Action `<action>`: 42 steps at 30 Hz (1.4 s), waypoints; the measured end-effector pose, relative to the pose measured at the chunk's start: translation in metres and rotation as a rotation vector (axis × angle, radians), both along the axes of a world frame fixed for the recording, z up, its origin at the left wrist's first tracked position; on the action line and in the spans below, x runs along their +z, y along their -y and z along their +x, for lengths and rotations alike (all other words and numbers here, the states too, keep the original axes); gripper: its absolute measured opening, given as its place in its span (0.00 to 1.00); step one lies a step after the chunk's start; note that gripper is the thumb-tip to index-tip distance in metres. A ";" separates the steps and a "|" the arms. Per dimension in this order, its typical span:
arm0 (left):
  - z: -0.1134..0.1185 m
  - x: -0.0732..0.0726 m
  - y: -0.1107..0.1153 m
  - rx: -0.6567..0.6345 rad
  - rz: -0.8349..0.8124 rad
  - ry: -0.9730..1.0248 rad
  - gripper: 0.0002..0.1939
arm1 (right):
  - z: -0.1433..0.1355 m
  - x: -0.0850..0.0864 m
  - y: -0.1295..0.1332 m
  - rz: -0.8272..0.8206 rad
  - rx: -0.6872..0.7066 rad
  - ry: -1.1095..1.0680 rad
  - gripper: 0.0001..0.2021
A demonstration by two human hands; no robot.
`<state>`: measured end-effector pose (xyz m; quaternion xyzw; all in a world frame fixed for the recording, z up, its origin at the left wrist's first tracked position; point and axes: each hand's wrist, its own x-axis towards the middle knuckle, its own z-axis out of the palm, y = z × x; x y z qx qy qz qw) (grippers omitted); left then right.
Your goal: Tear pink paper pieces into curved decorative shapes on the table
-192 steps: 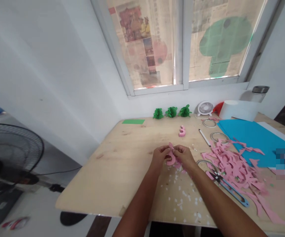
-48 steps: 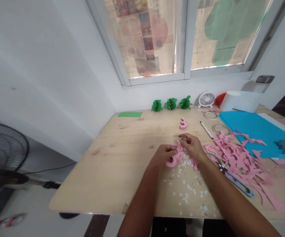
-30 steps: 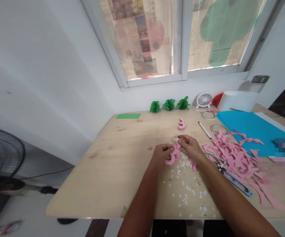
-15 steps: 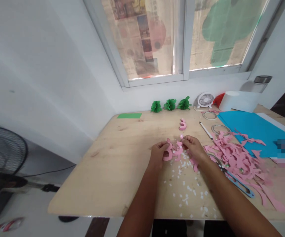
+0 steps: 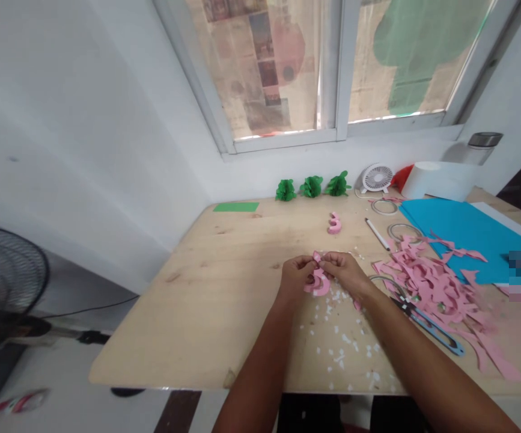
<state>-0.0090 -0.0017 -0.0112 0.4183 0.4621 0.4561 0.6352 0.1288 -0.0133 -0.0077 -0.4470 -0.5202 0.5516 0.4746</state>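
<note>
Both hands meet over the wooden table, fingertips pinching curved pink paper cutouts [image 5: 319,284] shaped like a 3. My left hand [image 5: 297,272] grips their upper left side, fingers closed. My right hand [image 5: 344,270] is closed on the upper right, its fingertips almost touching the left ones. The two cutouts lie together, so I cannot tell their layers apart. Small white paper bits [image 5: 344,355] are scattered below the hands. Another pink cutout of the same shape [image 5: 335,223] lies farther back.
Pink paper scraps [image 5: 440,288] heap at the right, with blue-handled scissors [image 5: 435,331] beside them. A white pen [image 5: 377,234], tape rolls [image 5: 404,233] and blue sheets [image 5: 458,228] lie behind. Green paper figures [image 5: 311,187], a small fan [image 5: 377,178] and a green strip [image 5: 236,207] line the back.
My right hand has moved left toward my left hand. The two cutouts, held apart before, are now brought together between my fingertips.
</note>
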 end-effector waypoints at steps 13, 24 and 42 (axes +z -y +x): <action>-0.001 -0.004 0.000 -0.011 -0.042 0.030 0.13 | -0.004 -0.001 -0.001 -0.025 -0.054 0.000 0.15; 0.000 -0.004 0.001 0.006 -0.030 0.061 0.15 | -0.011 0.009 0.005 -0.068 -0.115 -0.005 0.18; -0.001 -0.008 0.000 0.007 -0.032 0.057 0.15 | -0.010 0.005 0.004 -0.084 -0.157 -0.070 0.15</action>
